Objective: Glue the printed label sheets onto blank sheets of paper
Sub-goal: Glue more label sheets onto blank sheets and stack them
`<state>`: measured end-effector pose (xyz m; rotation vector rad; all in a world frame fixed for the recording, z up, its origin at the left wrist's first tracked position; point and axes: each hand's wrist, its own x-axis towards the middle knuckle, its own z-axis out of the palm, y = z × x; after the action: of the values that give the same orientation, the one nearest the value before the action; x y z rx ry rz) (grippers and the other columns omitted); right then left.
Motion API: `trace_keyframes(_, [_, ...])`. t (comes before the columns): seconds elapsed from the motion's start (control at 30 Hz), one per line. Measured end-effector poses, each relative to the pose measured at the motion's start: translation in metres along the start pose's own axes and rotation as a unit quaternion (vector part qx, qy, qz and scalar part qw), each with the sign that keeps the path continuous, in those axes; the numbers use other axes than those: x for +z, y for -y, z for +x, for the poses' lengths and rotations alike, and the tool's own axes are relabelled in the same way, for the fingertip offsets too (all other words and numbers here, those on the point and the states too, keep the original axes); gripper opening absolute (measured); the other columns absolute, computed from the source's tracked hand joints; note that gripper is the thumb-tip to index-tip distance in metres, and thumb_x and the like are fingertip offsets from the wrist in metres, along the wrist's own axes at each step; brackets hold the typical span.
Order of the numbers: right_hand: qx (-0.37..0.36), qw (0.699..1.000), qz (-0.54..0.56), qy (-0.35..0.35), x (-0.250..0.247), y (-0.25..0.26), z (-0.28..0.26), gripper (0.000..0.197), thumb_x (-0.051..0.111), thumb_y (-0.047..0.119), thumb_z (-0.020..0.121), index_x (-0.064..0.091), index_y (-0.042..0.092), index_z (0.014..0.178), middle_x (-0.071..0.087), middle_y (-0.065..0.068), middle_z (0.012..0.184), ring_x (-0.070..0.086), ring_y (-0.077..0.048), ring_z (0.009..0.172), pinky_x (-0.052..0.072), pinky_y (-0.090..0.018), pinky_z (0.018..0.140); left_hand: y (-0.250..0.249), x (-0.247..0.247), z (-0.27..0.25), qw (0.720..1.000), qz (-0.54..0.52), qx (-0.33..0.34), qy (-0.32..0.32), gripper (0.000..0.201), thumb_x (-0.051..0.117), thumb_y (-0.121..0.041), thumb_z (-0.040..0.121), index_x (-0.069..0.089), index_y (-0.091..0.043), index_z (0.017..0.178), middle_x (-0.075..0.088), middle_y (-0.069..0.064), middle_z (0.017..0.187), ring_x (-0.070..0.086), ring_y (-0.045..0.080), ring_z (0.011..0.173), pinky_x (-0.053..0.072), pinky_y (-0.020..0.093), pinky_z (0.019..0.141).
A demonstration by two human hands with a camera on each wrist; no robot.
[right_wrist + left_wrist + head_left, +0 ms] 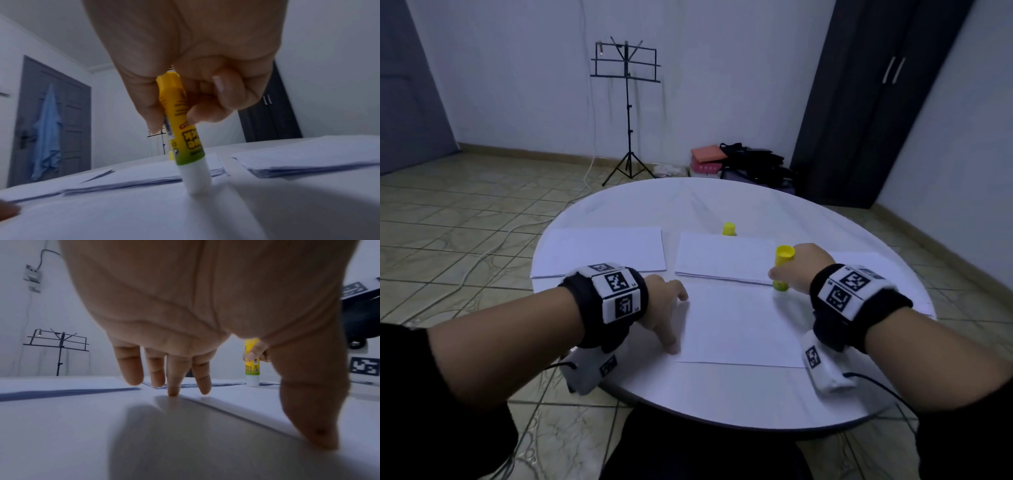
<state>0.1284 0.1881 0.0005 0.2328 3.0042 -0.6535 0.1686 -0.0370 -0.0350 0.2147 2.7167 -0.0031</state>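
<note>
The right hand is wrapped round a glue stick, fingers and thumb curled about its yellow barrel, holding it nearly upright with the white glue end pressed down on the near sheet; held so, the stick can be dragged across the paper, which looks like the gluing stroke itself, begun at the sheet's far right corner. The left hand holds nothing: its fingers are spread and straight, tips and thumb planted along the sheet's left edge, seemingly to pin the paper so that the stick does not pull it along. That sheet lies flat on the round white table, close to the person, and its upper face shows no print, so I cannot tell whether it is a blank or a label lying face down. Just beyond it sit two low stacks of paper, the left stack and the middle stack, with more sheets to the right behind the wrist. Farther back stands a yellow cap, set upright and clear of the work. Past the table a music stand stands by the wall.
</note>
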Motion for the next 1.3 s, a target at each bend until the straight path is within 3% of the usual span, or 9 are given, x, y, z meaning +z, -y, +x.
trace_keyframes(0.2, [-0.161, 0.983, 0.058, 0.068, 0.03, 0.058, -0.035, 0.027, 0.066, 0.031, 0.082, 0.067, 0.004, 0.087, 0.061, -0.009, 0.086, 0.059, -0.025, 0.084, 0.044, -0.028, 0.066, 0.003, 0.005, -0.001, 0.999, -0.02, -0.029, -0.009, 0.126, 0.084, -0.058, 0.053, 0.008, -0.029, 0.149, 0.032, -0.001, 0.149, 0.037, 0.025, 0.134, 0.035, 0.039, 0.109])
trace_keyframes(0.27, [-0.188, 0.978, 0.032, 0.083, 0.042, 0.07, -0.042, 0.025, 0.067, 0.033, 0.081, 0.062, 0.008, 0.08, 0.058, -0.008, 0.081, 0.056, -0.023, 0.08, 0.04, -0.027, 0.059, 0.002, 0.005, -0.004, 0.999, -0.012, -0.034, -0.009, 0.123, 0.082, -0.059, 0.055, 0.008, -0.029, 0.149, 0.032, 0.001, 0.148, 0.037, 0.025, 0.134, 0.035, 0.038, 0.108])
trace_keyframes(0.47, [-0.244, 0.962, -0.001, 0.121, 0.047, 0.068, -0.057, 0.032, 0.067, 0.031, 0.081, 0.048, 0.016, 0.059, 0.049, 0.0, 0.066, 0.048, -0.018, 0.069, 0.033, -0.025, 0.053, -0.002, 0.001, -0.003, 1.0, 0.019, -0.007, 0.007, 0.101, 0.08, -0.064, 0.053, 0.031, -0.036, 0.136, 0.046, 0.0, 0.13, 0.039, 0.026, 0.13, 0.039, 0.039, 0.103])
trace_keyframes(0.6, [-0.271, 0.951, 0.001, 0.15, 0.036, 0.049, -0.066, 0.021, 0.068, 0.027, 0.08, 0.064, 0.006, 0.076, 0.061, -0.007, 0.079, 0.055, -0.02, 0.075, 0.044, -0.03, 0.064, -0.005, -0.004, -0.001, 0.997, 0.069, 0.014, 0.025, 0.091, 0.077, -0.066, 0.055, 0.037, -0.045, 0.133, 0.046, -0.008, 0.134, 0.029, 0.02, 0.134, 0.033, 0.039, 0.107])
trace_keyframes(0.8, [-0.227, 0.962, -0.009, 0.152, 0.003, -0.004, -0.062, 0.018, 0.071, 0.022, 0.076, 0.072, 0.014, 0.092, 0.07, 0.003, 0.098, 0.063, -0.015, 0.094, 0.051, -0.031, 0.087, -0.017, -0.012, -0.001, 0.987, 0.159, 0.014, 0.023, 0.101, 0.075, -0.069, 0.057, 0.033, -0.035, 0.142, 0.028, -0.006, 0.149, 0.02, 0.023, 0.139, 0.025, 0.045, 0.109])
trace_keyframes(0.97, [-0.172, 0.969, -0.011, 0.177, -0.025, -0.045, -0.058, 0.012, 0.072, 0.017, 0.076, 0.071, 0.017, 0.089, 0.066, 0.012, 0.083, 0.059, -0.006, 0.072, 0.047, -0.019, 0.067, -0.023, -0.017, 0.0, 0.989, 0.146, -0.009, 0.038, 0.101, 0.081, -0.059, 0.059, 0.031, -0.032, 0.143, 0.038, -0.004, 0.142, 0.037, 0.023, 0.131, 0.033, 0.035, 0.104])
trace_keyframes(1.03, [-0.14, 0.974, -0.013, 0.177, -0.03, -0.055, -0.048, 0.01, 0.072, 0.02, 0.076, 0.071, 0.016, 0.084, 0.069, 0.003, 0.083, 0.055, -0.01, 0.063, 0.045, -0.021, 0.06, -0.025, -0.017, 0.001, 0.99, 0.136, -0.006, 0.041, 0.108, 0.083, -0.057, 0.057, 0.025, -0.035, 0.145, 0.039, -0.004, 0.144, 0.038, 0.022, 0.132, 0.033, 0.033, 0.106])
trace_keyframes(1.17, [-0.108, 0.989, 0.001, 0.096, -0.031, -0.057, -0.025, 0.027, 0.071, 0.035, 0.078, 0.07, 0.009, 0.086, 0.067, -0.009, 0.088, 0.054, -0.017, 0.067, 0.045, -0.03, 0.069, -0.028, -0.017, 0.004, 0.985, 0.159, 0.02, 0.056, 0.12, 0.083, -0.055, 0.059, 0.003, -0.046, 0.148, 0.033, -0.004, 0.151, 0.028, 0.021, 0.14, 0.027, 0.037, 0.111])
trace_keyframes(1.3, [-0.086, 0.994, 0.008, 0.068, -0.025, -0.05, -0.018, 0.029, 0.07, 0.035, 0.082, 0.068, 0.007, 0.089, 0.059, -0.005, 0.085, 0.053, -0.018, 0.076, 0.042, -0.028, 0.071, -0.032, -0.018, 0.006, 0.978, 0.194, 0.022, 0.068, 0.112, 0.079, -0.059, 0.061, 0.007, -0.05, 0.146, 0.032, -0.003, 0.151, 0.027, 0.024, 0.14, 0.028, 0.042, 0.112])
